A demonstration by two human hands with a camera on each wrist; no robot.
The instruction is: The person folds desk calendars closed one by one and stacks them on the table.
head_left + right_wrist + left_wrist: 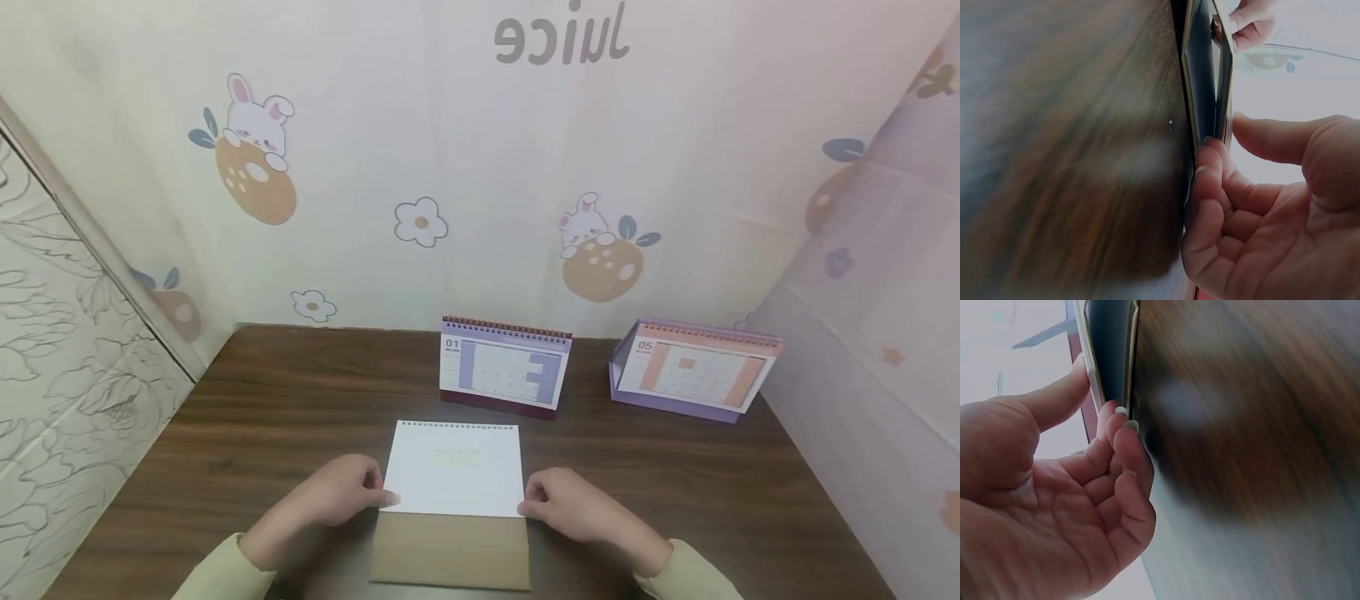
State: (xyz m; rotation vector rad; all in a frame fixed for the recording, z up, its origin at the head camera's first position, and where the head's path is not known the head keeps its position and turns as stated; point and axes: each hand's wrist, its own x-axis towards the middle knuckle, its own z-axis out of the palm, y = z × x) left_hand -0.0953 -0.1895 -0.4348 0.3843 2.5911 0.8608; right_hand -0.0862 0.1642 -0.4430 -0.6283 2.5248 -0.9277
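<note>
A desk calendar (454, 479) with a white page, a spiral binding along its far edge and a brown base (450, 550) lies on the table in the head view. My left hand (341, 493) grips its left edge, thumb on the white page. At the opposite edge, my right hand (564, 503) pinches the calendar the same way. Both wrist views show the thumb on the outer side of the upper panel and curled fingers under it, at the gap between the folded boards. The faint print on the page is too blurred to read.
Behind stands a purple desk calendar (504, 367) marked 01, with a dark red base. To its right is an orange and purple calendar (693, 367) marked 05. Patterned curtain (495, 150) backs the dark wooden table (300, 400), with panels at both sides.
</note>
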